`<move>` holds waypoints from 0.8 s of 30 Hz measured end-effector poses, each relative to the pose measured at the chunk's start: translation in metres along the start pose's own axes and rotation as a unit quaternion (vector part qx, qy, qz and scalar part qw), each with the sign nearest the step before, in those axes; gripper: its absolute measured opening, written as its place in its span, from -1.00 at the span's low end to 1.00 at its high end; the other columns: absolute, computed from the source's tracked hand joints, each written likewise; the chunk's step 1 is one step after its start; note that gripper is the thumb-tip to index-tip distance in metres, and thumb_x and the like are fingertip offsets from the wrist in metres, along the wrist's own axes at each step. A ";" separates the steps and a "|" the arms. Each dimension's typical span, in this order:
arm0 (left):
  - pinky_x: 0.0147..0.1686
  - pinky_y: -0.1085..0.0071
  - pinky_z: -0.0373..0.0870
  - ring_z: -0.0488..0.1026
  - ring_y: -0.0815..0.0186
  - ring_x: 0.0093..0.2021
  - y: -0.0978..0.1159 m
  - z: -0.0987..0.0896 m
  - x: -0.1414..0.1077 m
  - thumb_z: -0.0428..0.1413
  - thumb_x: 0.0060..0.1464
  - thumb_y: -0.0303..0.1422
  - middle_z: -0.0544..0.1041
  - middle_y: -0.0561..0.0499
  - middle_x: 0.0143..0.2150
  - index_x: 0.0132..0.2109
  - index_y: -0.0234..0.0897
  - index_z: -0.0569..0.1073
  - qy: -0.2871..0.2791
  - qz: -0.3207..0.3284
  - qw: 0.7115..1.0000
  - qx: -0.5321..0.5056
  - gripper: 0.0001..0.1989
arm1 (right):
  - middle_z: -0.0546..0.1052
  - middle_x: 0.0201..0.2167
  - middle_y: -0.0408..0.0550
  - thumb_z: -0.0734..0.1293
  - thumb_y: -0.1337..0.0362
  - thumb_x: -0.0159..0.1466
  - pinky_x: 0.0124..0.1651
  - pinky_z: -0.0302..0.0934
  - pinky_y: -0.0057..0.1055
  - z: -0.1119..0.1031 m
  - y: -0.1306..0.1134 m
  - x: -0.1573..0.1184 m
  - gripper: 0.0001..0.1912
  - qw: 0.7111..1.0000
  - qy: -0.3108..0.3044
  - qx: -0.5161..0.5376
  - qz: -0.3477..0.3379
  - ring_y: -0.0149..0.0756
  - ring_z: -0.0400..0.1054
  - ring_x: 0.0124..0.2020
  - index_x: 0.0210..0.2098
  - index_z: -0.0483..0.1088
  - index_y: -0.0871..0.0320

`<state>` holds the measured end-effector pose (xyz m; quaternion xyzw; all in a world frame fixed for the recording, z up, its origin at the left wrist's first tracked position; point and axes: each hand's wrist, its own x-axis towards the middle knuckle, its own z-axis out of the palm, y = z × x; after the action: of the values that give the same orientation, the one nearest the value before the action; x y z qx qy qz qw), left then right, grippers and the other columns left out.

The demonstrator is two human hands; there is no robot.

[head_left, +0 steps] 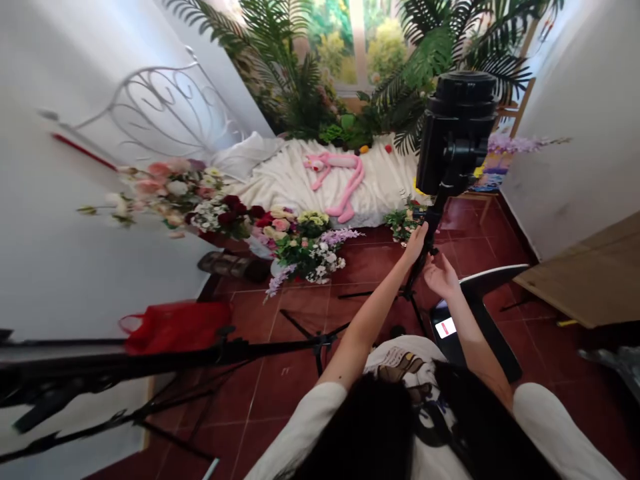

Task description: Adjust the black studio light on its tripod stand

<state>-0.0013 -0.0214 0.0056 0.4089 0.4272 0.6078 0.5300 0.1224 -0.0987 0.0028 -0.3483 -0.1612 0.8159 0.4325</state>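
A black studio light (453,133) stands upright at the right on a thin black light stand (411,283). My left hand (416,243) is closed round the stand's pole just under the light, its fingers partly hidden behind the pole. My right hand (441,275) is beside the pole, a little lower, palm turned up. Its fingers are apart and loosely curled near a small black knob (433,252); whether they touch it I cannot tell. The stand's legs spread over the red tiled floor.
A black chair (493,333) with a lit phone (445,327) stands close on my right. Another black stand (280,348) stretches across the left, by a red bag (175,327). Ahead are flowers (300,247) and a pink plush toy (343,177) on white cloth (280,177).
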 end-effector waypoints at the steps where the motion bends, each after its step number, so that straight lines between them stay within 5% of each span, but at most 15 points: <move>1: -0.48 0.35 0.41 0.46 0.32 -0.50 0.000 0.001 0.000 0.00 0.07 0.33 0.57 -0.07 -0.43 -0.32 -0.31 0.58 -0.006 0.000 1.000 0.004 -0.28 | 0.52 -0.39 -0.09 0.38 0.05 0.30 -0.39 0.31 -0.42 0.002 -0.002 0.003 -0.76 1.000 -0.006 0.011 0.003 -0.34 0.33 -0.43 -0.22 0.51 0.09; 9: -0.46 0.45 0.37 0.41 0.42 -0.50 -0.010 0.003 0.001 0.05 0.04 0.31 0.55 0.00 -0.43 -0.36 -0.29 0.50 0.044 0.019 0.997 0.058 -0.33 | 0.09 -0.63 -0.31 0.36 0.16 0.37 -0.62 0.06 -0.60 0.012 -0.008 0.025 -0.62 0.992 -0.044 0.116 0.036 -0.47 -0.02 -0.62 -0.51 0.19 0.07; 13: -0.40 0.47 0.39 0.43 0.43 -0.46 -0.016 0.002 0.004 0.07 0.05 0.29 0.55 0.02 -0.43 -0.35 -0.29 0.50 0.036 0.028 0.997 0.064 -0.35 | 0.04 -0.62 -0.33 0.37 0.17 0.37 -0.65 0.02 -0.61 0.009 -0.010 0.029 -0.61 0.990 -0.053 0.124 0.049 -0.49 -0.06 -0.63 -0.51 0.15 0.06; 19: -0.36 0.46 0.40 0.45 0.40 -0.43 -0.012 0.002 0.004 0.07 0.07 0.27 0.55 0.00 -0.42 -0.38 -0.28 0.48 0.032 0.027 0.997 0.068 -0.37 | 0.00 -0.65 -0.36 0.47 0.19 0.24 -0.64 -0.07 -0.56 0.008 -0.006 0.035 -0.57 0.997 0.045 -0.026 -0.048 -0.49 -0.11 -0.65 -0.52 0.12 0.05; 21: -0.34 0.46 0.40 0.46 0.40 -0.41 -0.009 0.003 0.002 0.06 0.07 0.27 0.55 0.00 -0.42 -0.37 -0.28 0.48 0.032 0.028 0.996 0.074 -0.37 | 0.08 -0.63 -0.34 0.52 0.19 0.15 -0.57 -0.01 -0.54 0.007 -0.003 0.033 -0.56 0.970 0.122 -0.145 -0.155 -0.47 -0.04 -0.61 -0.51 0.13 0.05; 24: -0.33 0.45 0.40 0.46 0.39 -0.39 -0.007 0.004 0.000 0.04 0.09 0.27 0.55 0.00 -0.41 -0.35 -0.28 0.48 0.027 0.025 0.997 0.074 -0.37 | 0.27 -0.53 -0.24 0.51 0.26 0.10 -0.37 0.18 -0.44 0.003 0.000 0.024 -0.69 0.865 0.179 -0.344 -0.318 -0.35 0.18 -0.45 -0.46 0.24 0.04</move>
<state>0.0041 -0.0207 0.0002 0.4409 0.4755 0.5980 0.4711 0.1112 -0.0788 -0.0053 -0.5453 -0.4537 0.4497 0.5428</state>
